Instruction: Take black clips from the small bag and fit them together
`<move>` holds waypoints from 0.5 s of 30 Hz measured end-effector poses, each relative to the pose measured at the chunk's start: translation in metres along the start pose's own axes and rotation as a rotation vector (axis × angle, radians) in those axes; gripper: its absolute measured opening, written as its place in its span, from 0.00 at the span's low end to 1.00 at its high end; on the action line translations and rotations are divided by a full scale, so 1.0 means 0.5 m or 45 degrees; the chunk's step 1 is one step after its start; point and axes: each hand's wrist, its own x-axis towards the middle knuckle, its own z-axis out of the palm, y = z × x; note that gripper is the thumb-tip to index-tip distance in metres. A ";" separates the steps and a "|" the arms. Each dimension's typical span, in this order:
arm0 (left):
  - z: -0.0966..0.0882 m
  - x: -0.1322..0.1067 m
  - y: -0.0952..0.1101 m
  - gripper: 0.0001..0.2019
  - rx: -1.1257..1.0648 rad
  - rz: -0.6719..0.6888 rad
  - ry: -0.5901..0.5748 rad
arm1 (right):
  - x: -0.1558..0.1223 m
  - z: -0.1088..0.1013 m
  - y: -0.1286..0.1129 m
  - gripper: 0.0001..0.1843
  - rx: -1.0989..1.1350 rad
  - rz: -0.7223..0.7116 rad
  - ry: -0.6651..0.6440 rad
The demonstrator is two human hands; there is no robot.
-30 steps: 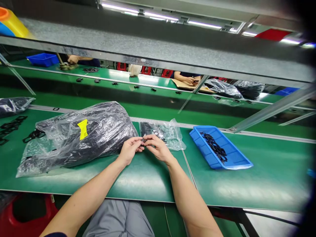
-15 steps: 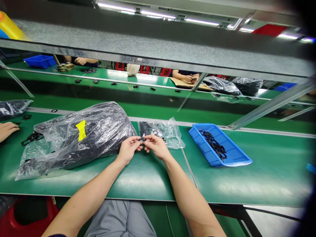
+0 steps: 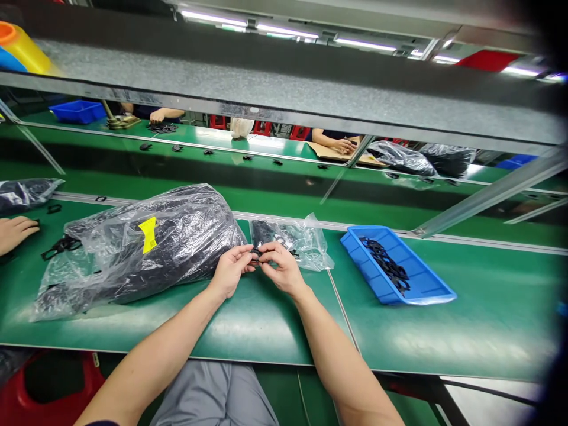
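Observation:
My left hand [image 3: 231, 269] and my right hand [image 3: 280, 266] meet in front of me, both closed in a pinch on one small black plastic part [image 3: 256, 255]. Fingers cover most of that part, so its full shape is hidden. Just behind my hands lies a small clear bag [image 3: 310, 245] with black pieces inside. To the left of them rests a big clear plastic bag [image 3: 190, 228] packed with black parts, bearing a yellow label [image 3: 148, 234]. A blue tray [image 3: 421, 284] holding several black parts [image 3: 386, 263] stands on the right.
The green bench [image 3: 275, 331] runs across the view. At the left edge is another person's hand [image 3: 18, 232], near a loose black part [image 3: 54, 208]. A metal post [image 3: 488, 189] slants up behind the tray. Across the way, co-workers handle parts beside a moving-line surface [image 3: 213, 171].
My right-hand fingers have shifted slightly around the small black part, while my left hand keeps its pinch. The view has moved a little. A co-worker's hand at the back has lowered onto black parts.

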 end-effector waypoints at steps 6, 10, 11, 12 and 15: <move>-0.002 0.005 -0.001 0.18 0.050 0.120 0.063 | -0.002 0.003 -0.009 0.11 0.073 0.128 -0.012; -0.001 0.007 -0.004 0.17 0.103 0.156 0.098 | -0.006 0.016 -0.006 0.11 0.223 0.375 0.063; 0.000 0.007 -0.005 0.16 0.120 0.159 0.100 | -0.006 0.021 -0.004 0.12 0.303 0.483 0.095; 0.000 0.007 -0.006 0.16 0.134 0.161 0.101 | -0.006 0.026 -0.001 0.13 0.400 0.588 0.127; -0.002 0.008 -0.009 0.16 0.133 0.154 0.105 | -0.002 0.032 0.001 0.19 0.679 0.797 0.205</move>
